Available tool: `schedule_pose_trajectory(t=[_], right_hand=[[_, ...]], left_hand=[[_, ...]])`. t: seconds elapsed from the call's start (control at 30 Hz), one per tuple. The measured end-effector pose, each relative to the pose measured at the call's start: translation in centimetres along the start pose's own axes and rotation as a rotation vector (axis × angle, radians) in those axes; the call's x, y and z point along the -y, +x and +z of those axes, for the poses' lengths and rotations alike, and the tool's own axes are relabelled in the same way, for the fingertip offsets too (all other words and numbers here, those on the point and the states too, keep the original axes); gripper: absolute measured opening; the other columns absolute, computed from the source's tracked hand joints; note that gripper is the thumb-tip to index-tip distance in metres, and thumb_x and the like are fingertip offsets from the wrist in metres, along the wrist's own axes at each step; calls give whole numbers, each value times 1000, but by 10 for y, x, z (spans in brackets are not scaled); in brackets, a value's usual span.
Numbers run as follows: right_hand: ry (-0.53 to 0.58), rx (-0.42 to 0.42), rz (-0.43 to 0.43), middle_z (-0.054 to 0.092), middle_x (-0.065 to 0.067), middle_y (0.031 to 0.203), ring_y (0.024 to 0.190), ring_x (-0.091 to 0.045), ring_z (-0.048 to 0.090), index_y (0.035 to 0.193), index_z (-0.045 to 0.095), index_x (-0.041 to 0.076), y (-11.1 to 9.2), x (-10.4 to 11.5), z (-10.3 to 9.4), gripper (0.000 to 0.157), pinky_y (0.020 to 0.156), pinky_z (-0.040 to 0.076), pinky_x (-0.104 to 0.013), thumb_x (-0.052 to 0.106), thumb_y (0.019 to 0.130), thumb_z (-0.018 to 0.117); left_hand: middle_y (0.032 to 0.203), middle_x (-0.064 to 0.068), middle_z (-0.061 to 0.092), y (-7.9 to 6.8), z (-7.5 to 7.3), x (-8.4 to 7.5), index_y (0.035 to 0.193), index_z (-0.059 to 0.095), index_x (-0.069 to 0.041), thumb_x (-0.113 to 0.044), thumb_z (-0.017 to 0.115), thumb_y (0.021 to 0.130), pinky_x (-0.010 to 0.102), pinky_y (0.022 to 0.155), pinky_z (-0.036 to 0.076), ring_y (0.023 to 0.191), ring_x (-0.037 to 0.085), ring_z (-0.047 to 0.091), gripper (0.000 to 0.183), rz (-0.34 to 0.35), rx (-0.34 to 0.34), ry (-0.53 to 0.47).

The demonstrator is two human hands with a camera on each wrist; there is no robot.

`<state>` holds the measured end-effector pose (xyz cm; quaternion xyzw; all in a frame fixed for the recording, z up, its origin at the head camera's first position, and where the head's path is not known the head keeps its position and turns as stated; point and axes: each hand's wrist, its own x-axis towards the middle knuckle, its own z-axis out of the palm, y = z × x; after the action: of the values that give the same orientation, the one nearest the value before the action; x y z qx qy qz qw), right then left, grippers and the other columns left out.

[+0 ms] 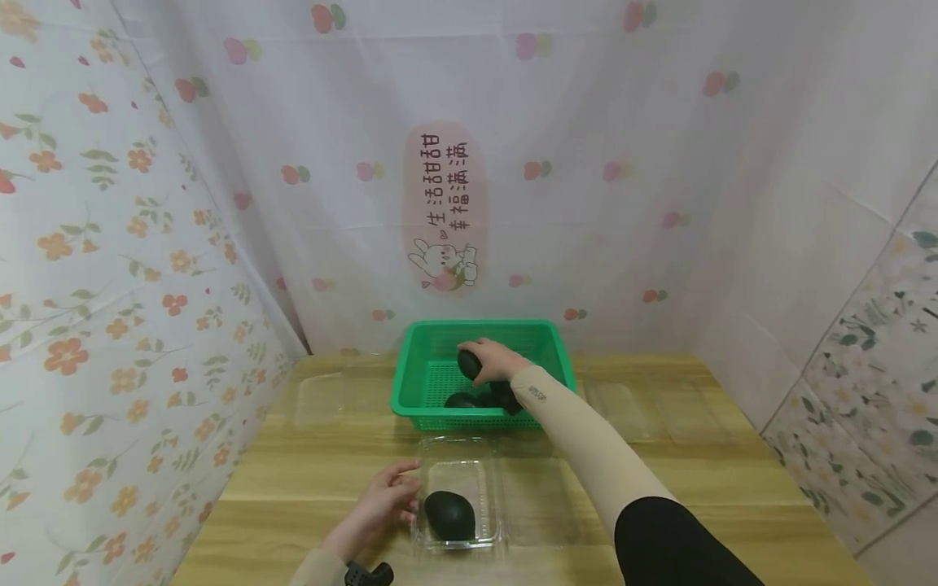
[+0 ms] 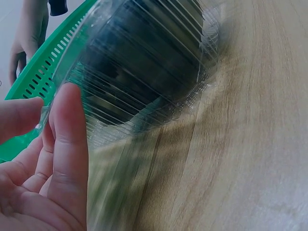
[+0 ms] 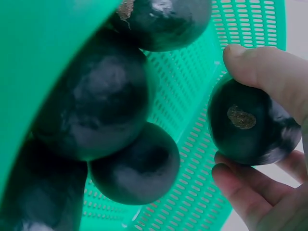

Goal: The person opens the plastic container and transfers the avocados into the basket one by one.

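Note:
My right hand (image 1: 501, 360) grips a smooth, dark green, avocado-like fruit (image 3: 255, 120) above the green basket (image 1: 405, 374). In the right wrist view the thumb lies on one side of it and fingers on the other, with a brown scar on its end. Several more dark fruits (image 3: 103, 96) lie in the basket. In front of it is a clear plastic box (image 1: 458, 474) with one dark fruit (image 1: 450, 515) at its near end. Its rim is pinched between the thumb and a finger of my left hand (image 1: 387, 496), as the left wrist view shows.
A clear flat part (image 1: 538, 500) lies to the box's right, perhaps its lid. More transparent containers rest on the wooden table (image 1: 256, 496), at the far left (image 1: 318, 399) and at the right (image 1: 619, 411). Patterned curtains (image 1: 352, 244) close off the back and sides.

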<state>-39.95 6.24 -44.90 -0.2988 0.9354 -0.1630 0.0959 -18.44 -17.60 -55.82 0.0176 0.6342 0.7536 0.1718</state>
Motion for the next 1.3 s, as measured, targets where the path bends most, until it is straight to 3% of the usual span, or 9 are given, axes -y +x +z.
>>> schedule_pose_trajectory(t=[0.47,0.73,1.3], right_hand=[[-48,79,68,45,-12,137,107,-24,52,149,38,25,-1,11,11,80,80,49,-38,16,81,79],[-20,112,104,47,-12,133,102,-25,52,149,38,23,-4,12,13,79,78,48,-39,17,81,78],[8,169,113,46,-10,144,121,-27,49,150,38,23,-6,9,14,70,88,46,-40,13,89,70]], left_hand=[[97,8,55,0,-2,-2,139,28,13,-3,54,96,25,57,52,70,12,57,53,-9,11,11],[94,6,56,1,-3,-1,139,28,14,-3,54,96,25,56,51,69,11,56,54,-10,15,5],[95,7,55,1,-2,-4,139,27,14,-2,54,95,25,57,51,70,11,56,54,-16,24,3]])
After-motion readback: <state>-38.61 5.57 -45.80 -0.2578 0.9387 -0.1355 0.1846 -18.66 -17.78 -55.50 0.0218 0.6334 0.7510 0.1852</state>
